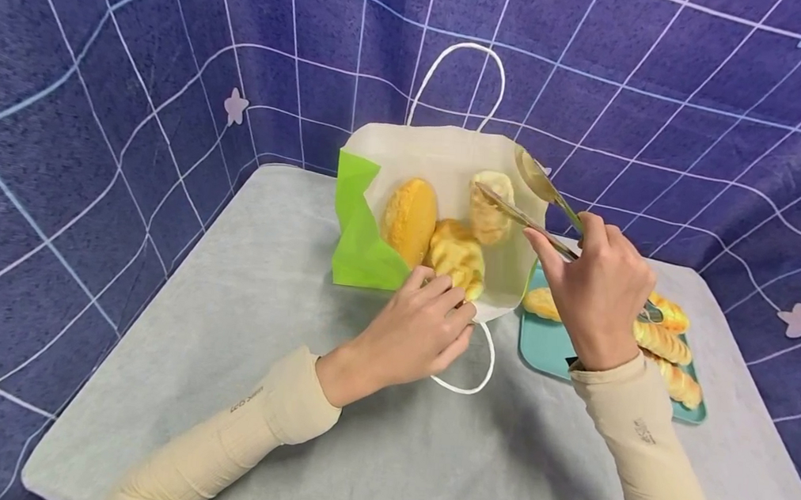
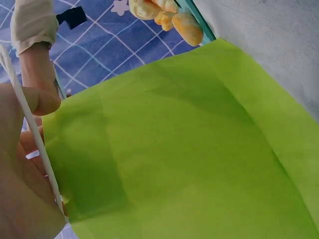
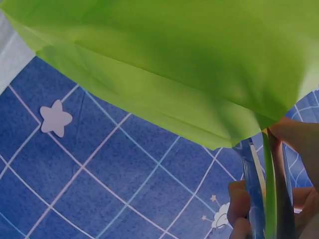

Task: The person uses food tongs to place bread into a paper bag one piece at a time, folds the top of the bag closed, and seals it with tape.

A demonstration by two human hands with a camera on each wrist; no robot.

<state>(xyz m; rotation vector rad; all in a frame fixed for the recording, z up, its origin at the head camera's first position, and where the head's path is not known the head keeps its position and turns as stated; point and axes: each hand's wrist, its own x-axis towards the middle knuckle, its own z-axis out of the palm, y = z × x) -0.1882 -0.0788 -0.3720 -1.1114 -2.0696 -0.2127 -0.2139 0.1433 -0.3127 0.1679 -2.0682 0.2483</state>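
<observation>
Right grip [image 1: 600,287] closes its thumb and fingers around metal tongs [image 1: 518,214], whose two ends stand apart. One end crosses in front of a pale bread roll [image 1: 490,228] inside the paper bag [image 1: 353,238], to the left of this grip; whether it touches the roll I cannot tell. The other end lies farther out, by the bag's far right rim.

Left grip [image 1: 422,331] pinches the bag's near rim, fingers curled over the edge. Just beyond these fingers, in the bag, sit a lumpy yellow bun [image 1: 459,255] and, ahead and slightly left, a smooth orange-yellow loaf [image 1: 409,219]. The bag is green outside and white within; no lettering shows on the parts in view. One white cord handle [image 1: 492,359] loops beside the left grip, and another arches beyond the bag.

Partly behind the right grip, a teal tray [image 1: 545,346] rests on the grey bench [image 1: 240,284], carrying more bread [image 1: 680,383].

Writing appears behind each grip: small dark print on the left beige sleeve [image 1: 227,433] and a dark mark on the right beige sleeve [image 1: 644,486], both too small to read reliably.
</observation>
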